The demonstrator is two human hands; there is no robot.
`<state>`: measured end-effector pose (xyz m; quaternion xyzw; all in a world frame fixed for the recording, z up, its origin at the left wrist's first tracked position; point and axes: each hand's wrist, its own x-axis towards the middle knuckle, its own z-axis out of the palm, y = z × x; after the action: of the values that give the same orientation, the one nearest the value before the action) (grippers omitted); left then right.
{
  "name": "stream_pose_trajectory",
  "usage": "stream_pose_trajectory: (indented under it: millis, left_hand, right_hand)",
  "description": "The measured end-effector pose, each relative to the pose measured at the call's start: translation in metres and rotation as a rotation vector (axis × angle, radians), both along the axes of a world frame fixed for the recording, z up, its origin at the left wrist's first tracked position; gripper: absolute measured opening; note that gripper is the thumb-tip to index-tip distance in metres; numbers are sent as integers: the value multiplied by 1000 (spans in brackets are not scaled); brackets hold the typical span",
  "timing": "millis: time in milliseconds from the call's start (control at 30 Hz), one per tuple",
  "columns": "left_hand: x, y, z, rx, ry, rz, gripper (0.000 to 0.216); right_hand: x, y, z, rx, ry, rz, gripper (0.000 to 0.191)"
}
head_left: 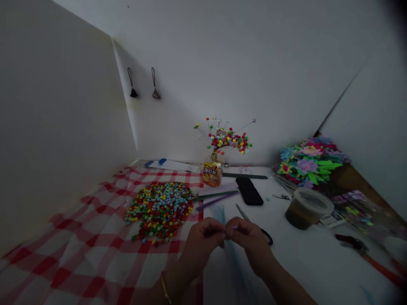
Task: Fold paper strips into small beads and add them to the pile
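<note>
My left hand (204, 237) and my right hand (249, 240) meet at the fingertips above the table, both closed in a pinch. A small purple piece (234, 227) shows at my right fingertips; it is too small and dim to tell its exact kind. What my left fingertips grip is hidden. Beneath both hands runs a bundle of light-blue strips (237, 264). Just beyond my right hand lie scissors (242, 212), partly covered by it. A large pile of small colourful folded stars (162, 209) spreads out to the left of my hands.
Purple strips (218, 201) and a black phone (249, 191) lie ahead. Behind them stands a bottle (212, 173) holding stems of colourful pieces (227, 139). To the right are a lidded plastic tub (308, 207), orange-handled pliers (352, 243) and fuzzy craft flowers (307, 163).
</note>
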<state>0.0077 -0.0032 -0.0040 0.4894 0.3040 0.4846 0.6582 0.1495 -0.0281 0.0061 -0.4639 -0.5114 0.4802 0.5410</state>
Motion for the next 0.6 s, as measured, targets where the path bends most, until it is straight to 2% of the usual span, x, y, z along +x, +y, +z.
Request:
stream_pose_trajectory:
  millis: [100, 167, 267, 400, 600]
  left_hand:
    - [0, 2, -5, 74, 55, 14, 4]
    - [1, 2, -9, 101, 80, 17, 6]
    - [1, 2, -12, 88, 128, 19, 12]
    - [0, 3, -8, 130, 229, 14, 3]
    - [0, 3, -5, 68, 133, -16, 7]
  right_hand:
    - [2, 1, -1, 130, -248, -112, 13]
    - [4, 2, -2, 166, -317, -127, 14]
    - [6, 2, -4, 144, -305, -100, 15]
    - [6, 3, -4, 108, -265, -94, 14]
    - [5, 2, -4, 72, -262, -12, 14]
